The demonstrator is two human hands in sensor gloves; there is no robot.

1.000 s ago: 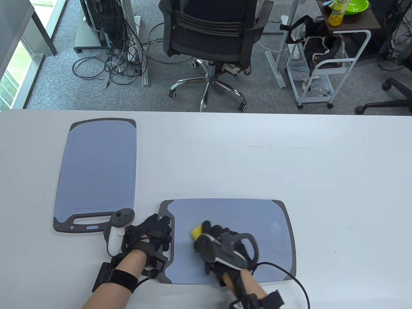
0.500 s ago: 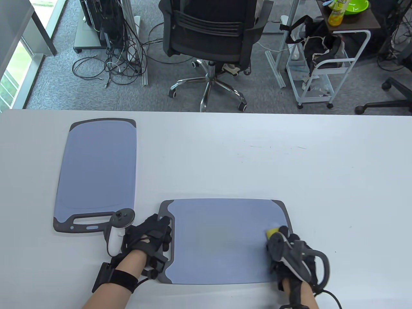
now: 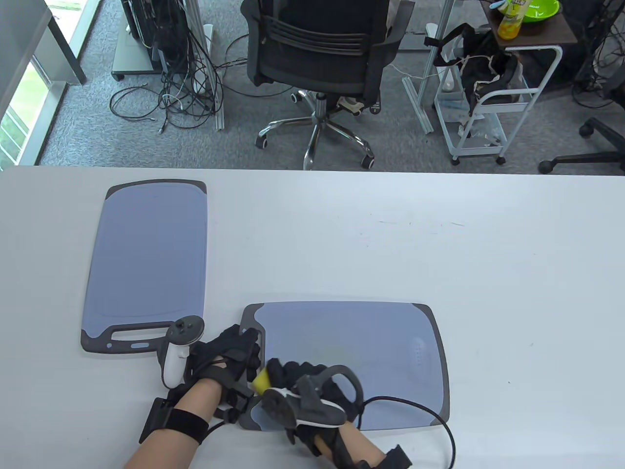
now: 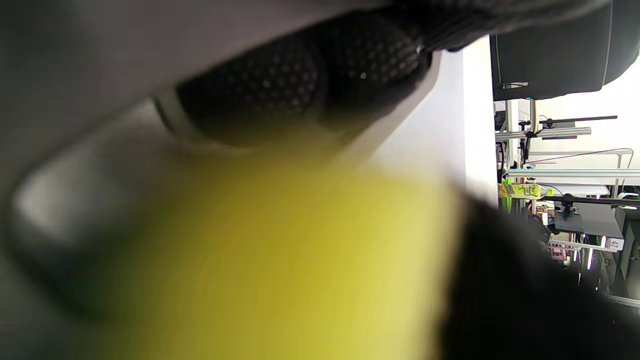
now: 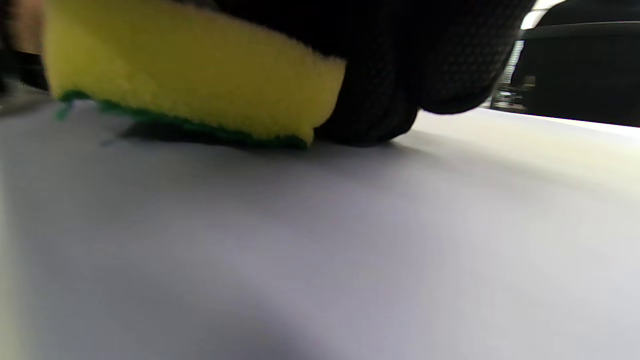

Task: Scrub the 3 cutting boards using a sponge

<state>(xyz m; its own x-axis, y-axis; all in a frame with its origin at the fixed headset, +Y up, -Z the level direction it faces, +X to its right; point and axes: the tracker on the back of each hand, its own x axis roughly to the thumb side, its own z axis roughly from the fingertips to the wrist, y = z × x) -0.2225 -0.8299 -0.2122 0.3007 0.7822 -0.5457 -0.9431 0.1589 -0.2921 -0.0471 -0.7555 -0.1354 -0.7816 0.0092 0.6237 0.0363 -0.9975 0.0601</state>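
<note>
The right hand grips the yellow sponge and presses its green underside flat on the near cutting board, at that board's left end by the handle. The left hand rests on that handle end, fingers seemingly laid straight, though its wrist camera is blurred. A second cutting board lies apart on the counter, further left.

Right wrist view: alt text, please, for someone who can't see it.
Close up, the right hand's black gloved fingers press a yellow sponge, green side down, onto a pale grey-blue cutting board. The background is dark and blurred.
</note>
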